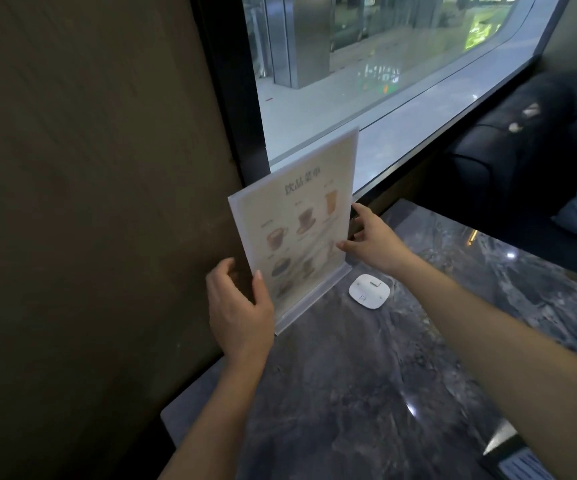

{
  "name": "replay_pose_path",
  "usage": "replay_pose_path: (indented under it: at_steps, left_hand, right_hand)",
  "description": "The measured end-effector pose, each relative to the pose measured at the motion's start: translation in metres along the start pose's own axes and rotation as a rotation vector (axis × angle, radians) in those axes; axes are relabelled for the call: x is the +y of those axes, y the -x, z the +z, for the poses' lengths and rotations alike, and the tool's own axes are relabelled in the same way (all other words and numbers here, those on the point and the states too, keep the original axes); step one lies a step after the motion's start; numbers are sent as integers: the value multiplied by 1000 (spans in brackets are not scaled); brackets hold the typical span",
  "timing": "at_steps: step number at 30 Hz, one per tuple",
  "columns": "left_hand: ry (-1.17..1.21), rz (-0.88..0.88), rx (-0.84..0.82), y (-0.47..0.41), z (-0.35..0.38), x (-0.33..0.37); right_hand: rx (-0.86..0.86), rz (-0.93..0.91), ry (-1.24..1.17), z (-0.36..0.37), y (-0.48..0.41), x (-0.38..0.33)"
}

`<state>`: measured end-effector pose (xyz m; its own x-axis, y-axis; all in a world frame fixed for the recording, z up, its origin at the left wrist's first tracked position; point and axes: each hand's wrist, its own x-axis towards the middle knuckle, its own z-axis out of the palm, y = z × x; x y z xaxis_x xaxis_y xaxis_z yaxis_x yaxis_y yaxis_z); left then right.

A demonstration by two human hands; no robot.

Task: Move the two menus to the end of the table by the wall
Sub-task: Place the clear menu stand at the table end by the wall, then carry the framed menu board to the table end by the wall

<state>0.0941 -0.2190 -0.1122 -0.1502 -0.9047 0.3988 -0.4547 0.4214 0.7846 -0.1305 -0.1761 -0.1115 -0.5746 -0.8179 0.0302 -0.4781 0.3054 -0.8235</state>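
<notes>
You see a glossy marble-look table (401, 393); the menu (297, 223) is paper in clear plastic (slightly frosted); the wall (89, 168) looks matt, wood-grained.

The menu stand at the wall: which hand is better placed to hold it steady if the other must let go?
Probably the left hand: it grips the near edge of the menu stand, thumb on the front. The right hand has straight fingers at the far edge, touching at most.
</notes>
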Motion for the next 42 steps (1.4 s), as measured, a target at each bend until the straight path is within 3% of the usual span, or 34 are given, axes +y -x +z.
replay_pose_path:
  at_steps: [4, 7, 13, 20, 25, 36, 42]
  left_hand:
    - [90, 208, 40, 11, -9, 17]
    - [80, 317, -30, 14, -7, 37]
    - [89, 368, -233, 22, 4, 86]
    - [222, 511, -340, 50, 12, 152]
    - [341, 572, -491, 85, 19, 194]
    - [559, 547, -749, 160, 44, 241]
    - [586, 515, -695, 175, 62, 234]
  right_hand:
    - [0, -8, 330, -14, 15, -9]
    - [43, -62, 567, -32, 27, -24]
    - [78, -93, 782, -83, 61, -63]
    - [178, -57, 852, -162, 134, -94]
    - [182, 44, 757, -210, 201, -99]
    - [278, 283, 571, -266, 335, -58]
    - [339, 428, 548, -274, 377, -23]
